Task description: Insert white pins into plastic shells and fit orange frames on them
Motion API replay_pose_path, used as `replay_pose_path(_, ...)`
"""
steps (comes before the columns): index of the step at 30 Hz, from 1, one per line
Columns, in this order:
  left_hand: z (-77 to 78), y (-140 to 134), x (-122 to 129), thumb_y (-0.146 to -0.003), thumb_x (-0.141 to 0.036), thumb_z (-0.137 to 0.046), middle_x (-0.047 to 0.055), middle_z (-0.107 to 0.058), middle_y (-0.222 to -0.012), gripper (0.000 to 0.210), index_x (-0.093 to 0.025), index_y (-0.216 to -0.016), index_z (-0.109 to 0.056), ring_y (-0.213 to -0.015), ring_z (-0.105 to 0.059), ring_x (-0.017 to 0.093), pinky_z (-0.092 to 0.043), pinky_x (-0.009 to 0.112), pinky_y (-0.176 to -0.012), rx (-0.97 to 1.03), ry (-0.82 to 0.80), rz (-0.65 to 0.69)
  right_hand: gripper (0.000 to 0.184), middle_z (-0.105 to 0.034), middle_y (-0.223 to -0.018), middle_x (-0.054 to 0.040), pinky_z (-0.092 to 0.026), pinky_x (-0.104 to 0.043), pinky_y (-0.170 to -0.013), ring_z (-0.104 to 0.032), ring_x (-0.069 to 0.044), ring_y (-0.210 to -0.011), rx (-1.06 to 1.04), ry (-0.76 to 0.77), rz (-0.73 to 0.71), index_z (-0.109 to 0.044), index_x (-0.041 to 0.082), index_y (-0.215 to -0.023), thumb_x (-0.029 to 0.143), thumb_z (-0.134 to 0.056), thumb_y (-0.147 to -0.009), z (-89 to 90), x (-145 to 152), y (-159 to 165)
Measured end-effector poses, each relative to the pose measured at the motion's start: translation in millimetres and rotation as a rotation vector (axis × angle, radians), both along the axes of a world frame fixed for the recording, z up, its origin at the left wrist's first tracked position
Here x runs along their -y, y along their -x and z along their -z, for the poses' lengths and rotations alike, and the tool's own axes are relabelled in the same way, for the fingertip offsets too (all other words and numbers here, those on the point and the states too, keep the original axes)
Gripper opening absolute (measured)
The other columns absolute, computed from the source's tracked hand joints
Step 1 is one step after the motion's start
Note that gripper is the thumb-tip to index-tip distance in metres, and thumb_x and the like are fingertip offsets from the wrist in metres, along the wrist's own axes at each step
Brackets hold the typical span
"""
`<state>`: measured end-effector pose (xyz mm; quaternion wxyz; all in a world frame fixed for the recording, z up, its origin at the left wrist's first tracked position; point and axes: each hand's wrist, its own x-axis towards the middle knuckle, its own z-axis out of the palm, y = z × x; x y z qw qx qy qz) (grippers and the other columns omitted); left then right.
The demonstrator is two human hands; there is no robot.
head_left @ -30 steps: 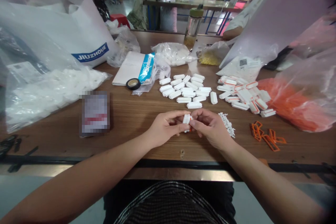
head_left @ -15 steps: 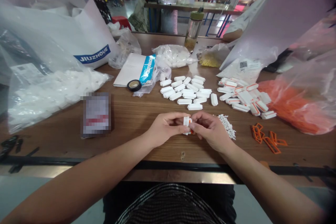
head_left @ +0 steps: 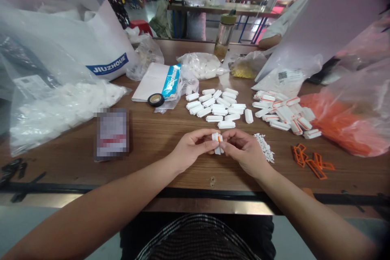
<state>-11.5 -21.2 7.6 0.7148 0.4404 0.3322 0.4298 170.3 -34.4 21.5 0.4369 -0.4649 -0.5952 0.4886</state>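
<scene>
Between my two hands is a small white plastic casing [head_left: 217,149] with an orange piece showing in it. My left hand [head_left: 192,149] grips its left side with thumb and fingers. My right hand [head_left: 243,150] pinches it from the right; its fingertips are partly hidden behind the casing. Just beyond my hands lie several loose white plastic casings [head_left: 226,124]. A heap of tiny white parts [head_left: 265,147] is right beside my right hand. Farther right lie several orange rectangular frames [head_left: 317,168]. Behind them is a pile of white casings with orange strips [head_left: 284,113].
A clear bag of white parts [head_left: 61,107] and a blurred-out box [head_left: 112,134] are on the left. Black tape [head_left: 155,99] lies on a booklet [head_left: 149,83]. A bottle [head_left: 224,34] stands at the back, and a bag of orange parts [head_left: 350,124] at right.
The white casing has been turned a little between my fingers, so its orange piece now shows as an upright strip near the top. Both hands have stayed in place.
</scene>
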Motion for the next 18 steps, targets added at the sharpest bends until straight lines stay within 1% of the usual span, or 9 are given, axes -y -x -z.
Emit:
replay_pose_path(6,1.2,0.2,2.1,-0.076,-0.026,-0.078,0.003,-0.070,-0.097,0.031,-0.021,-0.107,-0.072,-0.084,-0.064,0.012,-0.052,0.030,-0.079,0.047,0.073,0.017,0.019,-0.062,-0.067,0.0013,-0.043,-0.025,-0.053,-0.055,-0.010,-0.057,0.025,-0.001,0.030,-0.062,0.019,-0.085,0.035,-0.071,-0.079,1.4,1.8,2.1)
replay_pose_path(11,2.2,-1.1,4.0,-0.076,-0.028,-0.079,0.004,-0.071,-0.104,0.034,-0.022,-0.109,-0.073,-0.090,-0.065,0.014,-0.052,0.033,-0.086,0.063,0.103,0.002,0.017,-0.065,-0.071,-0.0011,-0.047,-0.029,-0.060,-0.061,-0.013,-0.064,0.055,-0.026,0.040,-0.063,0.019,-0.086,0.032,-0.071,-0.080,0.6,5.8,6.0)
replay_pose_path(14,2.5,-2.1,4.1,-0.074,-0.028,-0.081,0.004,-0.073,-0.104,0.036,-0.022,-0.108,-0.073,-0.091,-0.065,0.014,-0.051,0.036,-0.089,0.054,0.116,-0.005,0.015,-0.065,-0.073,-0.0011,-0.048,-0.030,-0.061,-0.061,-0.013,-0.064,0.069,-0.065,0.036,-0.063,0.019,-0.089,0.031,-0.070,-0.081,2.0,6.5,6.9)
replay_pose_path(18,2.5,-2.0,3.8,-0.076,-0.027,-0.079,0.005,-0.073,-0.104,0.034,-0.020,-0.108,-0.073,-0.094,-0.065,0.015,-0.048,0.036,-0.094,0.048,0.129,-0.028,0.015,-0.064,-0.078,-0.0016,-0.049,-0.030,-0.062,-0.060,-0.013,-0.067,0.101,-0.105,0.036,-0.065,0.020,-0.092,0.031,-0.069,-0.083,5.8,6.8,6.1)
